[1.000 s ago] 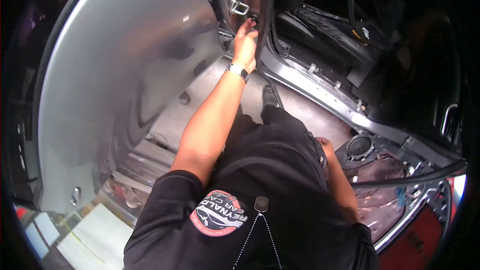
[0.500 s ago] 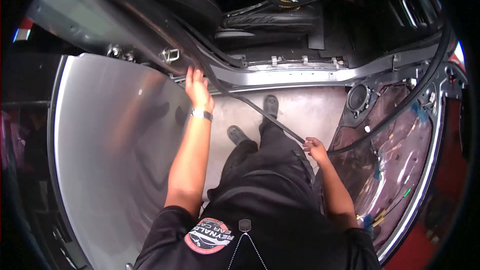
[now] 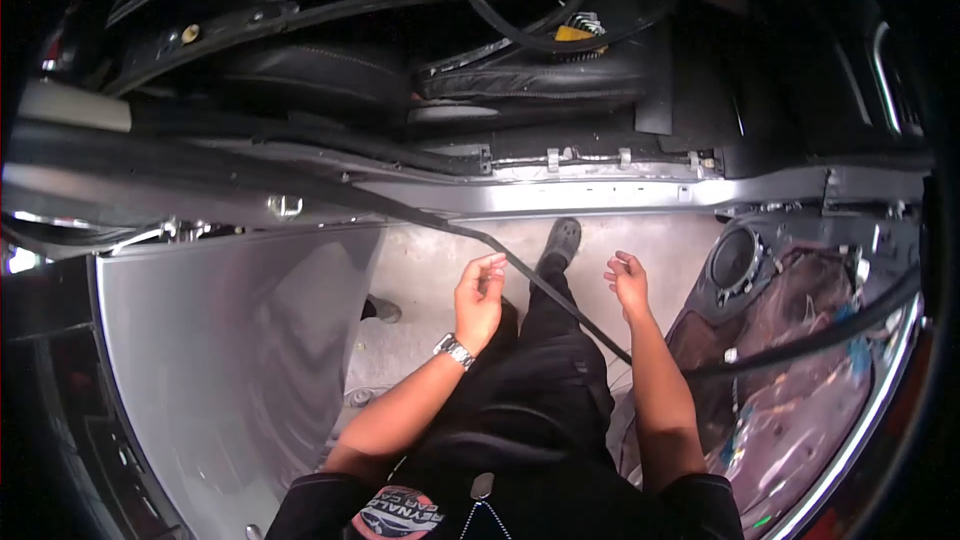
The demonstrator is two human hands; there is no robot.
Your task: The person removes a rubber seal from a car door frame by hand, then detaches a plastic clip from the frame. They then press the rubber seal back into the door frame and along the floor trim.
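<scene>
A long black rubber weatherstrip (image 3: 556, 292) hangs loose across the car's door opening, from the pillar at left down past my right forearm, then up over the stripped door at right. My left hand (image 3: 480, 300), with a metal watch on the wrist, is beside the strip; its fingertips are right at the strip's edge, fingers stretched out. My right hand (image 3: 628, 285) is raised above the strip with its fingers loosely bent and apart, nothing in them. Behind the strip runs the silver door sill (image 3: 580, 198).
A door with its inner panel off, showing a round speaker (image 3: 735, 262) and plastic film (image 3: 800, 395), stands at right. The silver outer panel (image 3: 230, 340) of another door stands at left. Inside lies a black seat (image 3: 540, 80) with a yellow-and-black item (image 3: 578, 38) on it.
My right hand has let go of the weatherstrip, which now sags lower. My left hand has come off the pillar and moved right and down to the strip. The view has turned.
</scene>
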